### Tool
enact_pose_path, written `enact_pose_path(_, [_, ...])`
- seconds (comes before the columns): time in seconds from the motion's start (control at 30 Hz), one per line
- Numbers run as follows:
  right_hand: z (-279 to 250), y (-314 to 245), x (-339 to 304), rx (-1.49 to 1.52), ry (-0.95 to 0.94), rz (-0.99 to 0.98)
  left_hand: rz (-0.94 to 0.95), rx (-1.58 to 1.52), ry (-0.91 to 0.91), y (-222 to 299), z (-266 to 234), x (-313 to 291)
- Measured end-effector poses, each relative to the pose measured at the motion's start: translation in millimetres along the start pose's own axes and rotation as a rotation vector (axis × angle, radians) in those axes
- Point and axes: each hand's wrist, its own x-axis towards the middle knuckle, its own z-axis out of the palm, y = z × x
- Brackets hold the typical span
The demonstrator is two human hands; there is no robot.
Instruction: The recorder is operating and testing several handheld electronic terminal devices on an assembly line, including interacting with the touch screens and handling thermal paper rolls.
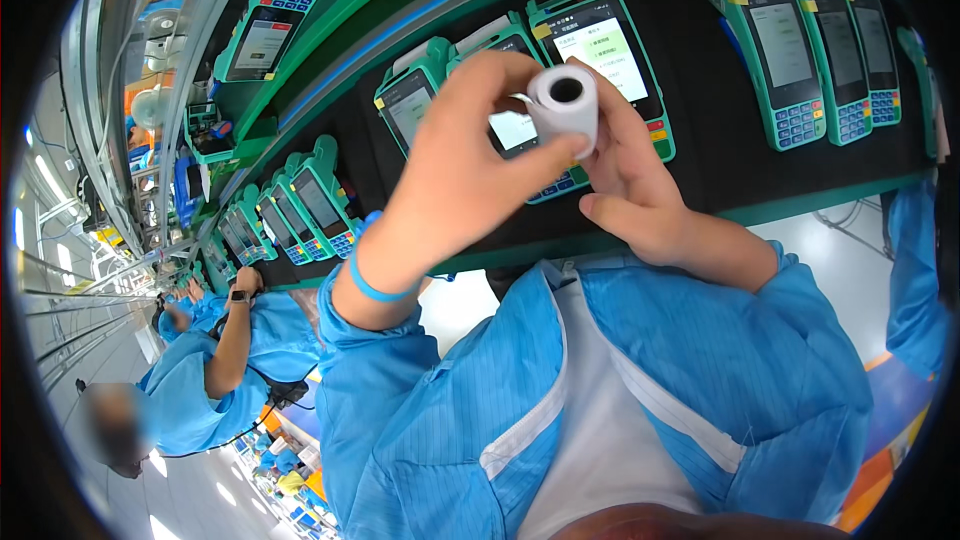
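Note:
A white paper roll [580, 118] with a dark hollow core is held up over the bench. My left hand [478, 140] pinches it, thumb along its front lower side and fingers at its upper left, where the loose paper end sticks out. On the other side, fingers of my right hand [640, 180] curl around the roll, while that thumb stays apart below it. Right behind both hands lies a green payment terminal [655, 90] with a lit screen. Two more terminals, the nearer-left one [405, 105] among them, are partly covered by my left hand.
Three green terminals [785, 65] lie at the right of the black bench mat [705, 175]. Several more [320, 200] line the bench to the left. Another terminal [265, 35] rests on the green shelf [370, 25]. A co-worker in blue [205, 380] works farther left.

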Motion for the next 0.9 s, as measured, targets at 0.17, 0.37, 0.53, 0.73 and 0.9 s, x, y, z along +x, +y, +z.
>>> enact_pose_path(0.17, [0.4,-2.7,-2.0,-0.129,0.010,0.079,-0.069,-0.164,-0.010,2.4,-28.0,47.5])
enact_pose_path(0.37, [0.7,-10.2,-0.5,-0.130,-0.074,0.175,-0.072,0.198,-0.051,-3.9,-24.5,102.7])
enact_pose_path(0.53, [-5.3,-8.3,-1.5,-0.095,-0.143,0.041,-0.052,0.371,-0.313,-35.4,-18.4,137.1])
enact_pose_path(0.73, [-7.4,-6.5,-3.3,-0.060,-0.158,-0.010,-0.033,0.304,-0.454,-53.9,-24.3,158.1])
enact_pose_path(0.9, [-7.0,-6.8,-3.4,-0.044,-0.181,0.008,-0.031,0.324,-0.475,-51.6,-28.7,162.6])
